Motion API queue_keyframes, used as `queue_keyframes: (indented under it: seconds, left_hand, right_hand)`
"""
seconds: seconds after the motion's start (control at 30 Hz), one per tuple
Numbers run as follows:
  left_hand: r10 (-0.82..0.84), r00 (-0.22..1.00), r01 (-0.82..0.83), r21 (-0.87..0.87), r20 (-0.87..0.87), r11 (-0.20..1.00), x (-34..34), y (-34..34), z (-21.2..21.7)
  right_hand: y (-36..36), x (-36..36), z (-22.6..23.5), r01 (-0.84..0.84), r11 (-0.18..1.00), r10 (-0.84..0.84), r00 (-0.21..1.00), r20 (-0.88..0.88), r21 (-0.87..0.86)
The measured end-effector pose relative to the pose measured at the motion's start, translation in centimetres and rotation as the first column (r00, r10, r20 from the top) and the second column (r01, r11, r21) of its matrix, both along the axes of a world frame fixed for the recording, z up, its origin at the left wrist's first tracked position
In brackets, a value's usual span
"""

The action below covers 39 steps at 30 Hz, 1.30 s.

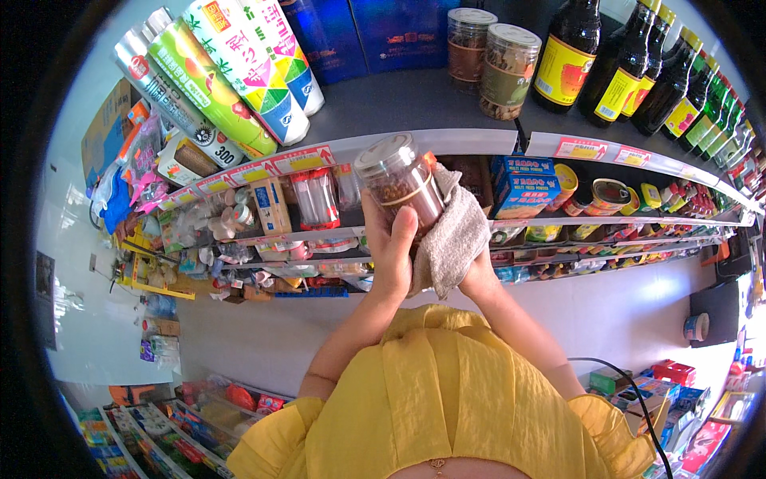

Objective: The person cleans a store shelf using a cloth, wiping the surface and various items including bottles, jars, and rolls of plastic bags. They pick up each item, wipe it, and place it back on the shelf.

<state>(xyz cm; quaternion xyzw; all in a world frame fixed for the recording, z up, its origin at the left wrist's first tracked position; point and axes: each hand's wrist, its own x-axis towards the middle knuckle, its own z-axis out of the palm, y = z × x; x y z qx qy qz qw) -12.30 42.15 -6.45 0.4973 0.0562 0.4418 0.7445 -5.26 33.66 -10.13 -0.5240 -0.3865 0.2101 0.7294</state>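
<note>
A clear plastic jar [407,191] with a see-through lid and dark contents tilts in front of the shelf edge. My left hand [391,251] is wrapped round its left side, the thumb across the front. Against the jar's right side lies a grey-beige cloth [453,239], bunched in my right hand [479,275]; the cloth hides most of that hand's fingers. On the top shelf [399,108] beyond stand two similar lidded jars, one with a brown label [467,56] and one with a green label [507,76].
Dark sauce bottles [566,60] with yellow labels line the shelf at right. Long upright rolls [239,72] stand at left, with blue boxes [399,36] behind. Packed lower shelves hold blue boxes [523,188] and tins [610,194]. A black cable [638,391] hangs at lower right.
</note>
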Motion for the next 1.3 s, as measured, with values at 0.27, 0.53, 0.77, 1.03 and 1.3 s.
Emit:
queue_keyframes:
  seconds: [0.27, 0.53, 0.77, 1.03, 1.3]
  left_hand:
    - [-0.124, 0.991, 0.116, 0.124, 0.060, 0.986, -1.2, 0.1, -0.5]
    - [-0.301, 0.946, 0.303, 0.003, 0.119, 0.953, -2.3, 0.6, -0.4]
    - [-0.274, 0.962, 0.275, 0.112, -0.021, 0.955, -3.1, 1.0, -0.5]
    - [-0.424, 0.906, 0.424, 0.011, -0.012, 0.906, -3.8, 1.2, -1.1]
    - [-0.433, 0.898, 0.436, -0.025, 0.077, 0.899, -3.2, 1.4, -1.7]
  right_hand:
    - [-0.7, 1.5, 0.7, 0.157, 0.983, -0.123, 0.949, 0.289, -0.099]
    - [0.5, 1.5, 2.0, 0.109, 0.981, 0.004, 0.820, -0.573, 0.163]
    - [-0.1, 0.6, 6.1, 0.183, 0.980, -0.167, 0.967, 0.192, -0.072]
    - [-0.9, -0.1, 4.3, -0.084, 0.951, 0.279, 0.650, -0.707, 0.298]
    - [-1.8, -2.2, 3.7, 0.018, 0.987, 0.105, 0.680, -0.725, 0.160]
